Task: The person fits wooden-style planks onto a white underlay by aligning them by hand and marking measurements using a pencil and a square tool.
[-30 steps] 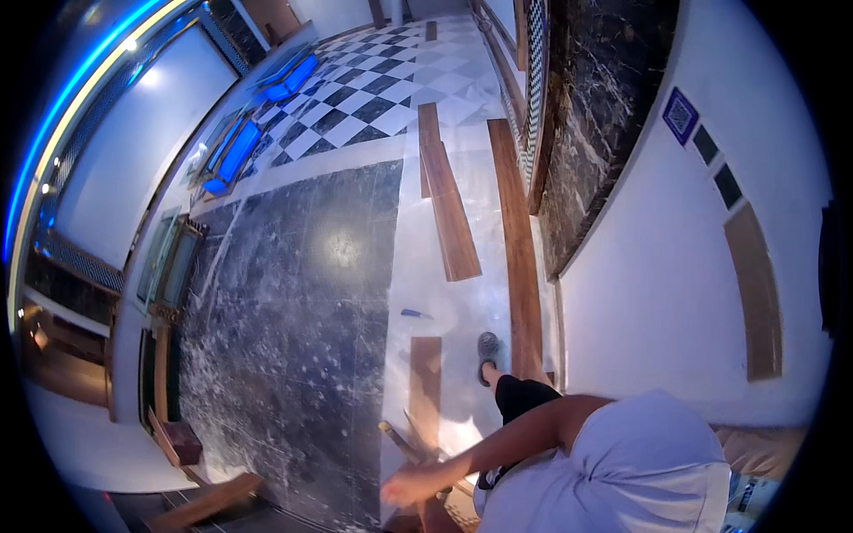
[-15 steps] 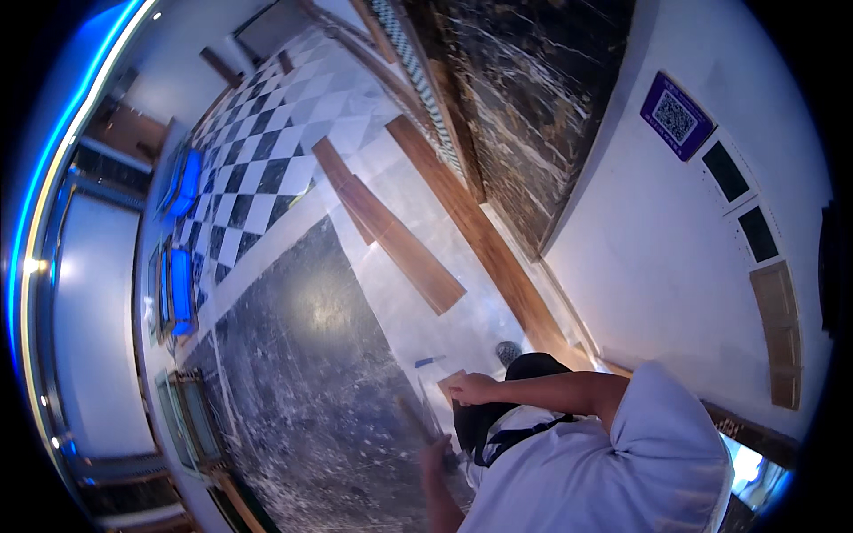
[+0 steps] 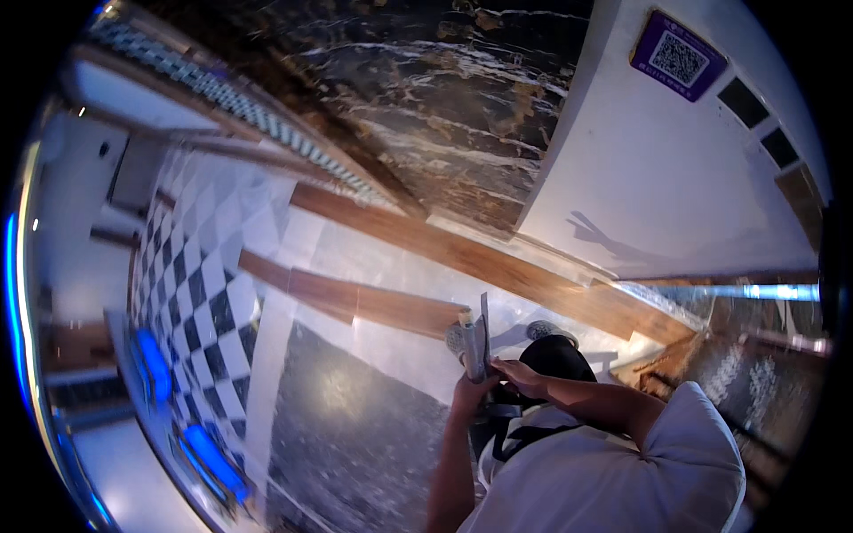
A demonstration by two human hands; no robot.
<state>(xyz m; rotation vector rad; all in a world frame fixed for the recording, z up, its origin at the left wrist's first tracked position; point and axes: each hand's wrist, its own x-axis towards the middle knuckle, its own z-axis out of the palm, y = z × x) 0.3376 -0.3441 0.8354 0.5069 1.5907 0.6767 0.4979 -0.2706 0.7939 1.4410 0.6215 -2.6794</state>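
My left hand point(image 3: 474, 391) is closed around the lower end of a long grey tube-like thing point(image 3: 475, 351) with a pale tan tip, pointing away from me. Right beside it a thin flat piece point(image 3: 484, 322) stands up, seen nearly edge-on. My right hand point(image 3: 524, 377) meets it at its lower end, fingers pinched together and almost touching my left hand. What kind of tool the tube is cannot be made out. Both hands are in front of my lap, above my patterned shoes point(image 3: 539, 330).
Brown wood planks point(image 3: 391, 306) lie overlapping on the pale floor. A long plank point(image 3: 444, 249) runs along the wall base, below a dark marbled panel point(image 3: 444, 107). Dark floor slab point(image 3: 355, 426) lies at left, checkered tiles point(image 3: 191, 293) beyond. A purple sign point(image 3: 678, 55) hangs on the white wall.
My view has swung to the right. My hands have come together; the tube in my left hand has risen upright, and the small brown piece in my right hand now appears edge-on beside it.
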